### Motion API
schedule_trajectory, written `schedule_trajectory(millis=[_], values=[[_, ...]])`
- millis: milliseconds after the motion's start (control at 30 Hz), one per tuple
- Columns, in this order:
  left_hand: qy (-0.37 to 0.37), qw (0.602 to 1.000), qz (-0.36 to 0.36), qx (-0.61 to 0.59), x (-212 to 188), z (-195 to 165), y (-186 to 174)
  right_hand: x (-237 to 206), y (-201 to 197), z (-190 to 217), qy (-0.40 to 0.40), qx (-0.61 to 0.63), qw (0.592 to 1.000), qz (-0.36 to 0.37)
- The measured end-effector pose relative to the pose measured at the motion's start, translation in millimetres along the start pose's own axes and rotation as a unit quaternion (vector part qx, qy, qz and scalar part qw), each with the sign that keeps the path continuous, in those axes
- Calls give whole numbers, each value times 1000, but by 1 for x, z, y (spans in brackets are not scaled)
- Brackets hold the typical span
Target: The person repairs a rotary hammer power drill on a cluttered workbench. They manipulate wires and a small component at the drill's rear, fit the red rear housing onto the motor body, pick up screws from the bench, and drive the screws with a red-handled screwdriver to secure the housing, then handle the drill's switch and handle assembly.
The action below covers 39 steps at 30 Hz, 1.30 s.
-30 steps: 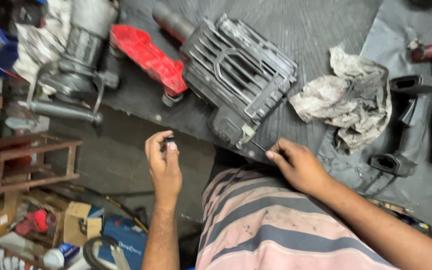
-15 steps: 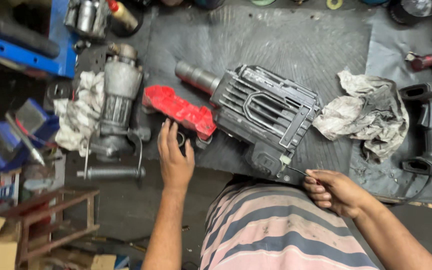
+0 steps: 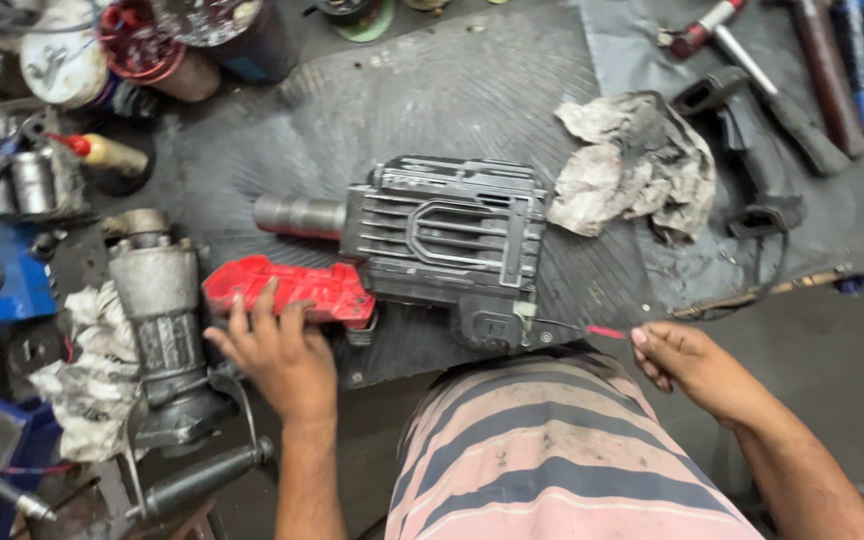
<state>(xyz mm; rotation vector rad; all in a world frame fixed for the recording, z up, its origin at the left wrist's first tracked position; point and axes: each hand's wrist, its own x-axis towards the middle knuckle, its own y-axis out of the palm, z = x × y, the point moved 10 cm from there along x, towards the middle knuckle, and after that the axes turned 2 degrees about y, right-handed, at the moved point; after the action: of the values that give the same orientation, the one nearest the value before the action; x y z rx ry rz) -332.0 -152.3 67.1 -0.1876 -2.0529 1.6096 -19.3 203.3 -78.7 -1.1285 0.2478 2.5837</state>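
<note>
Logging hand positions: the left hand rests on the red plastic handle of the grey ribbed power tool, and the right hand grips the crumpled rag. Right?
Not quite. In the head view, the right hand holds a thin red-tipped tool against the grey ribbed power tool; the crumpled rag lies untouched. Left hand on the red plastic handle is correct.

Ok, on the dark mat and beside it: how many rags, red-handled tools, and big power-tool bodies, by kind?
Crumpled rags: 2, one, one
Red-handled power-tool bodies: 1, dark housing, left hand on its red handle
Grey motor bodies: 1
Black detached handles: 1
Total: 5
</note>
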Motion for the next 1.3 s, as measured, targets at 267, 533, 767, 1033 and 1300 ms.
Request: schedule_trajectory(millis=[267, 533, 767, 1033, 1300], values=[[58, 997, -4, 56, -10, -45, -81, -30, -88, 41, -154, -136, 952, -227], [198, 971, -66, -116, 17, -201, -187, -33, -58, 132, -299, -46, 953, 5], [102, 910, 63, -396, 29, -367, -118, -82, 13, 162, -487, -176, 822, 237], [-55, 835, 245, -490, -29, -339, -44, -3, -91, 105, -183, 348, 868, 305], [79, 969, 90, -215, -81, -326, -7, -21, -94, 96, -286, -135, 905, 283]])
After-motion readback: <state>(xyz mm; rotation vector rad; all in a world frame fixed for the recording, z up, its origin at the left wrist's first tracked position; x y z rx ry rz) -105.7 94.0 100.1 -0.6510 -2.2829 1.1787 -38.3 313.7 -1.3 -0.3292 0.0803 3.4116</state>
